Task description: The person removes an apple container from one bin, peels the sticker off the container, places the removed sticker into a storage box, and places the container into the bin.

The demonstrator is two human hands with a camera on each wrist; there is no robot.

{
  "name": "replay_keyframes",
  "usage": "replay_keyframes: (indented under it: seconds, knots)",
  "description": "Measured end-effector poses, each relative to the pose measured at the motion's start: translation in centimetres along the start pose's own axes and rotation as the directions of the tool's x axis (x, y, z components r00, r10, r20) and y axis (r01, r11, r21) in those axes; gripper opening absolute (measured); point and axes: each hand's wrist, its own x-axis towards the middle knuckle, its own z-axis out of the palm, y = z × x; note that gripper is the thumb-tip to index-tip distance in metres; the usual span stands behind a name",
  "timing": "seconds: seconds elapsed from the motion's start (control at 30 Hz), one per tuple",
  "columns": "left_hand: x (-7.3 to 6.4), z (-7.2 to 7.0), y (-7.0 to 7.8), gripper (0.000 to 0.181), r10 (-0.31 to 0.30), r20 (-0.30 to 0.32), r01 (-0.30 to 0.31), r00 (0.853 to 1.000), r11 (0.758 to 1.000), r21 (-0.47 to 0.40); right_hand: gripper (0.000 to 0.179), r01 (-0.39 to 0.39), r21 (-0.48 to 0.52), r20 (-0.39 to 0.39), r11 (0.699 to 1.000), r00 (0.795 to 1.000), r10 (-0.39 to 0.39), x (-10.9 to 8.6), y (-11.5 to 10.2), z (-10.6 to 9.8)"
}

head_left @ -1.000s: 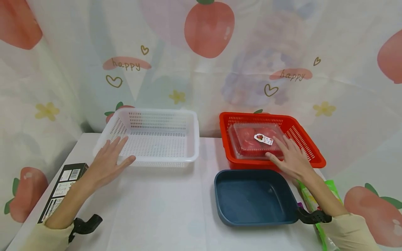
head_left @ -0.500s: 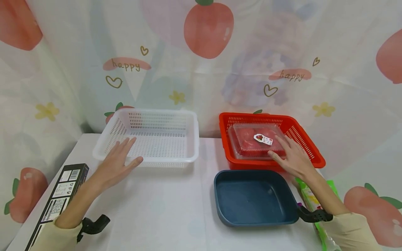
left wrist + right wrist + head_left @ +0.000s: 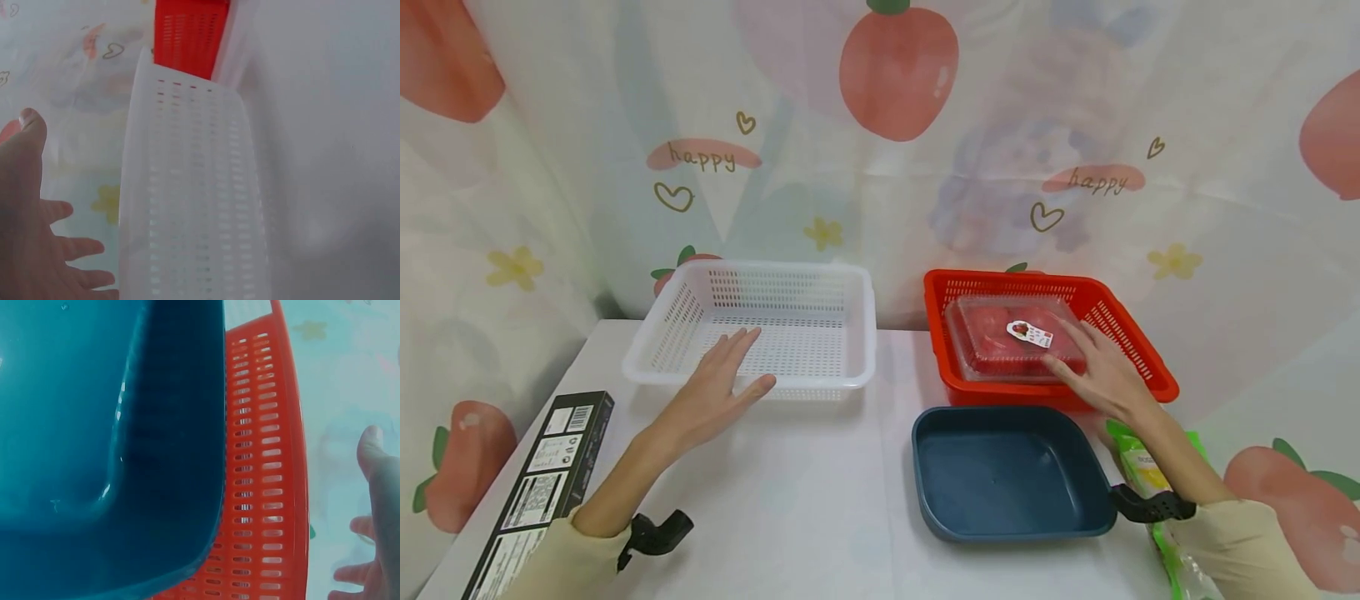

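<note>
My left hand (image 3: 711, 396) hovers over the front rim of the white perforated basket (image 3: 842, 382), fingers spread and nothing held. In the left wrist view the left hand (image 3: 37, 219) appears beside that basket's wall (image 3: 194, 187). My right hand (image 3: 1101, 367), fingers extended, is above the right part of the red basket (image 3: 1138, 367). Inside the red basket sits a clear plastic box of round red fruit (image 3: 1000, 329) with a white label. The right fingertips are close to the box; whether they touch it I cannot tell.
A dark blue basin (image 3: 1007, 475) stands in front of the red basket. A green packet (image 3: 1142, 467) lies under the right forearm, partly hidden. At the left table edge lies a long black box (image 3: 550, 467) with white labels. A printed cloth (image 3: 895, 208) hangs behind.
My left hand has moved right along the front of the white basket. The right hand has barely shifted. The baskets, basin and fruit box stay where they were.
</note>
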Motion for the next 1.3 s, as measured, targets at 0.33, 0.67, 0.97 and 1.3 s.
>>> replay_keyframes:
  seconds: [0.33,0.67,0.97,1.3]
  knots:
    - [1.0,1.3,2.3,0.079,0.035,0.019,-0.035,0.999,0.999,-0.033,0.079,-0.019,0.036,0.023,0.999,1.0,0.018,0.5,0.5,-0.2]
    - [2.0,2.9,4.7,0.08,0.098,0.016,-0.097,0.995,0.992,-0.078,0.078,-0.004,0.076,0.022,0.997,1.0,0.002,1.3,1.4,-0.3]
    - [2.7,4.3,7.2,0.077,0.158,0.028,-0.151,0.987,0.975,-0.165,0.08,0.006,0.109,0.01,0.994,1.0,-0.007,1.8,2.4,-0.1]
    - [3.3,6.1,9.9,0.08,0.179,0.04,-0.166,0.983,0.959,-0.231,0.081,-0.02,0.116,0.023,0.993,1.0,0.017,2.6,2.8,-0.2]
